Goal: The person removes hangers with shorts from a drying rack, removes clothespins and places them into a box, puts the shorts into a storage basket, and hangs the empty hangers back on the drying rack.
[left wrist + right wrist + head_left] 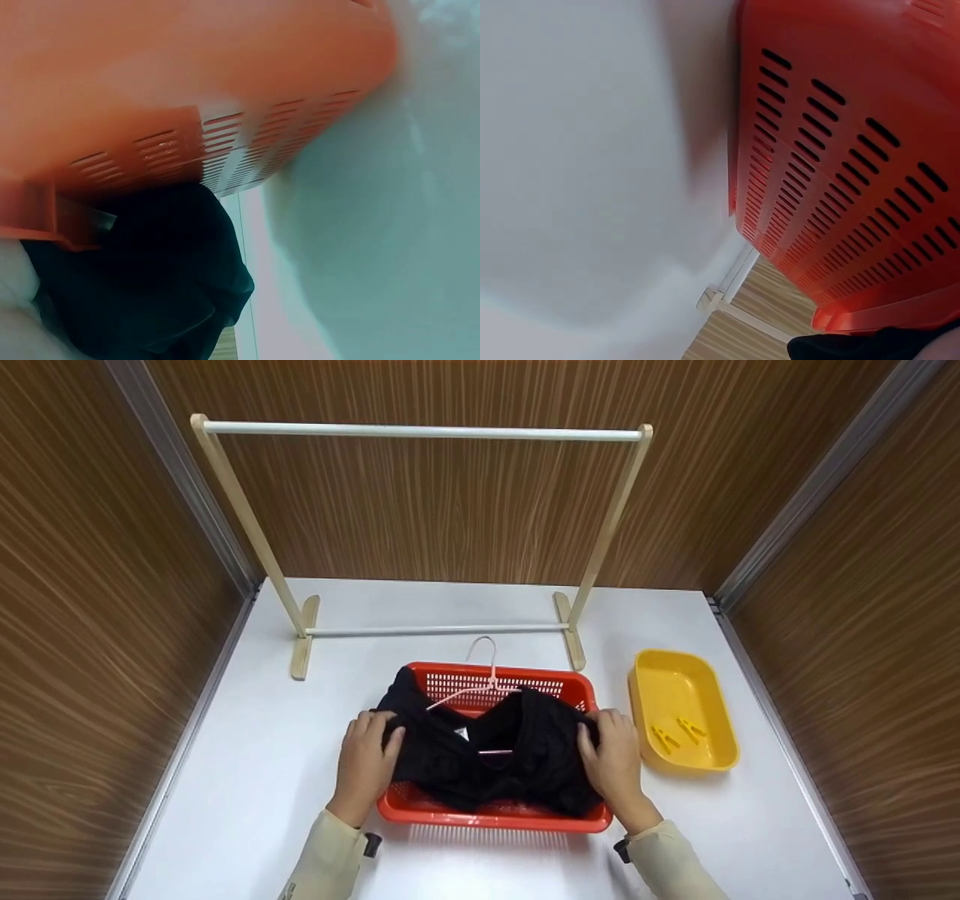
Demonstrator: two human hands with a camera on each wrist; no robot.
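A black garment point(450, 765) with a white neck label lies spread over the red plastic basket point(495, 816). Inside its neck opening is a pink clothes hanger point(493, 684), its hook pointing to the back. My left hand point(367, 757) grips the garment's left side, and my right hand point(613, 757) grips the right side. Fabric hangs over the basket's rim in the left wrist view, where the black cloth point(157, 277) hides most of the fingers. From the right wrist, mainly the slotted basket wall point(832, 165) shows, with a bit of cloth point(870, 345) below.
Behind the basket stands a wooden clothes rack with a white top rail point(420, 431). A yellow tray point(675, 682) to the right holds two yellow clothes pegs point(690, 730). Wood-grained walls point(450, 510) enclose the white table point(247, 720) at the back and sides.
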